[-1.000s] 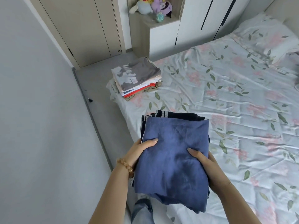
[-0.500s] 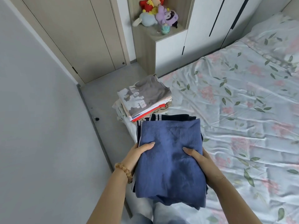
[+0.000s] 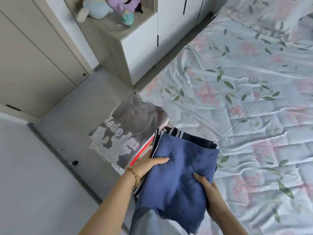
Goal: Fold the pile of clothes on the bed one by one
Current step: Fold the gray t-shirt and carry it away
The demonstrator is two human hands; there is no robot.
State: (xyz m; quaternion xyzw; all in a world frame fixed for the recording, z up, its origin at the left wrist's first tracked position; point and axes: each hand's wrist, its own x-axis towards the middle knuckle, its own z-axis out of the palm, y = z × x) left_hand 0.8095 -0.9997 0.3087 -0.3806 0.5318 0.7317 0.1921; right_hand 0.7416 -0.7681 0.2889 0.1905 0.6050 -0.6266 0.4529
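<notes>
Both hands grip a folded stack topped by a blue garment (image 3: 179, 180) above the bed's (image 3: 245, 102) corner: left hand (image 3: 149, 164), right hand (image 3: 205, 185). Beside it, a folded grey T-shirt (image 3: 128, 131) tops another pile, white lettering partly reading "Made in".

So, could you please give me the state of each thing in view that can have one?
Blue garment: folded, held on top of a carried bundle.
Dark striped clothes: folded, under the blue garment.
Grey printed shirt: folded, topping the stack at the bed's corner.
Left hand: gripping the bundle.
Right hand: gripping the bundle.
Wardrobe doors: closed.
</notes>
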